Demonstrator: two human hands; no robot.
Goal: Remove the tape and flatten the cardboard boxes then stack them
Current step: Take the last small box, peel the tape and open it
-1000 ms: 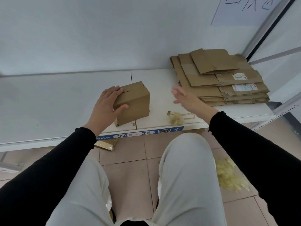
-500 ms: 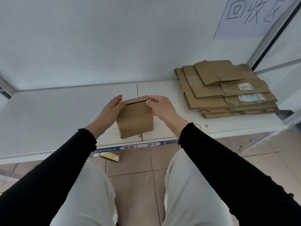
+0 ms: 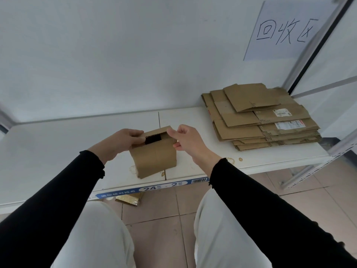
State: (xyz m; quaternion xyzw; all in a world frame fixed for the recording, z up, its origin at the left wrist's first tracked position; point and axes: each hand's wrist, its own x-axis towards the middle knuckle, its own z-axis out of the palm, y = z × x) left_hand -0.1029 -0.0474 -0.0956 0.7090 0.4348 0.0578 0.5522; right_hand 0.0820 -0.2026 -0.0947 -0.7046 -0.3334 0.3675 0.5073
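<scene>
A small brown cardboard box stands on the white shelf near its front edge. Its top flaps are parted, showing a dark gap. My left hand grips the box's upper left corner. My right hand pinches the top flap at the upper right corner. A stack of flattened cardboard boxes lies at the shelf's right end, two of them with white shipping labels.
A blue label strip runs along the shelf's front edge. A gold-coloured scrap lies on the tiled floor below. A paper sign hangs on the white wall. Metal rack posts stand at the right.
My right hand came from the right to the box top. Both hands tipped the box up and pulled its top flaps apart, opening a dark gap. The view tilted upward.
</scene>
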